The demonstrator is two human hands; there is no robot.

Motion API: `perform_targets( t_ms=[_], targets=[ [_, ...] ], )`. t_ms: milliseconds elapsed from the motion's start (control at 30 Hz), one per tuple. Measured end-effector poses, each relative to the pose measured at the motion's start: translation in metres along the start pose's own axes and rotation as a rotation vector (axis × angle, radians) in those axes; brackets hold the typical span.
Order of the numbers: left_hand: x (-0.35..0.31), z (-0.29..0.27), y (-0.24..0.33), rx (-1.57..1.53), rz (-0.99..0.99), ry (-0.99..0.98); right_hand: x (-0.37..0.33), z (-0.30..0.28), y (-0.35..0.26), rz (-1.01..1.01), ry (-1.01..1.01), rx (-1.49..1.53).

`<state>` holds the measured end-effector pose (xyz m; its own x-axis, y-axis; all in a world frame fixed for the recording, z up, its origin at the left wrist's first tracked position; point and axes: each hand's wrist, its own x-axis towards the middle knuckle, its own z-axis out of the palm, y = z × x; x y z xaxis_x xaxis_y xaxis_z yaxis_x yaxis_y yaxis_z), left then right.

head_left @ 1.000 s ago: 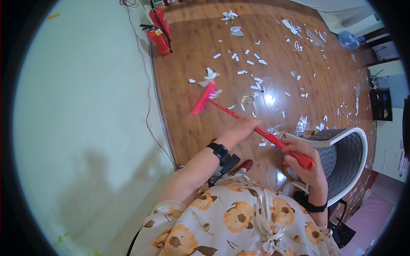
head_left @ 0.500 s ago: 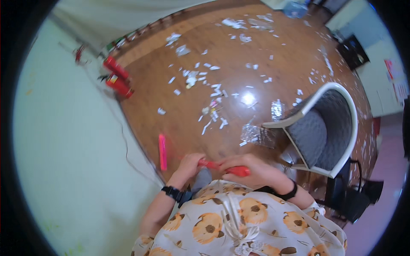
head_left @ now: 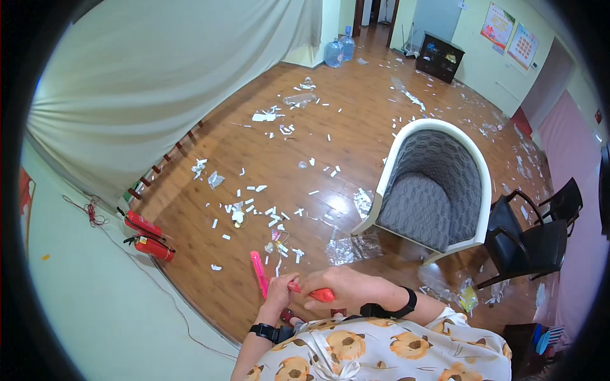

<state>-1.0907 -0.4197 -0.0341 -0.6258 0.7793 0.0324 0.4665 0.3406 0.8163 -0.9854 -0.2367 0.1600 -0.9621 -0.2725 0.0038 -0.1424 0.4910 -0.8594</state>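
Observation:
A broom spans the space in front of me, its long pink head (head_left: pixel 259 273) just beyond my left hand (head_left: pixel 278 293). My left hand is closed round the red handle (head_left: pixel 323 294). My right hand (head_left: pixel 340 284) wraps the same handle farther right, near its rounded end. The stretch of handle between head and left hand is mostly hidden. Nearest the pink head lie white paper scraps (head_left: pixel 273 219) on the brown wooden floor (head_left: pixel 190 254). Both my wrists wear black straps.
A grey armchair (head_left: pixel 422 203) with a white frame stands to the right, with black chairs (head_left: pixel 530 244) behind it. Clear plastic film (head_left: pixel 354 249) lies before it. Red fire extinguishers (head_left: pixel 152 247) stand by the left wall. Blue water bottles (head_left: pixel 334 53) and a dark cabinet (head_left: pixel 438 58) are far off.
My view has tipped up, bringing the far wall and doorway in. My hands have drawn closer together along the handle, and the pink head has turned and now sits nearer my left hand.

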Motion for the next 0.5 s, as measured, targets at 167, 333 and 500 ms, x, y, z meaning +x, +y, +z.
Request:
perform_targets(
  t_ms=[167,333,500],
  targets=[
    [-0.006,-0.009,-0.011,0.075,-0.024,0.055,0.0,-0.007,0.003,-0.11,0.134,0.021],
    [-0.007,-0.013,-0.026,0.273,-0.113,-0.246,-0.004,0.002,0.018,-0.047,0.163,0.017],
    [0.015,0.016,-0.03,0.155,-0.171,-0.265,-0.011,0.0,0.027,-0.075,0.201,-0.076]
  ],
)
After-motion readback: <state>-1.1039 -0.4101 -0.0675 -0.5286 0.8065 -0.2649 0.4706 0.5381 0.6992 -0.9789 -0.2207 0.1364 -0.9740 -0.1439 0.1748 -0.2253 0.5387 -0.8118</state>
